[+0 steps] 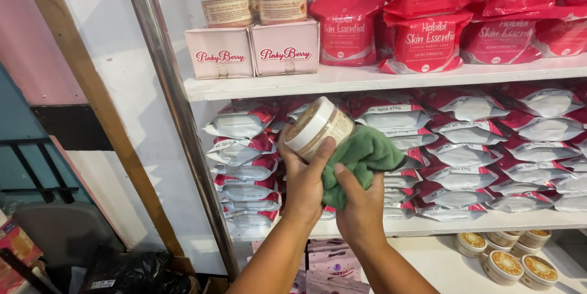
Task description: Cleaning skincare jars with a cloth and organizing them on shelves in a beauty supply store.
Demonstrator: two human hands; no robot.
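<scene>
My left hand [302, 181] grips a small round jar [318, 127] with a white lid and a tan label, tilted so that the lid faces up and left. My right hand [361, 205] holds a bunched green cloth [361, 156] pressed against the jar's right side. Both hands are raised in front of the middle shelf of a white shelving unit.
The upper shelf [391, 75] carries two pink boxes [254, 49] with like jars [254, 3] on top and red pouches [422, 37]. The middle shelf holds stacks of red-and-white packs [501, 147]. More jars [504, 260] sit on the bottom shelf. A metal upright [177, 116] and a wooden post [92, 104] stand at left.
</scene>
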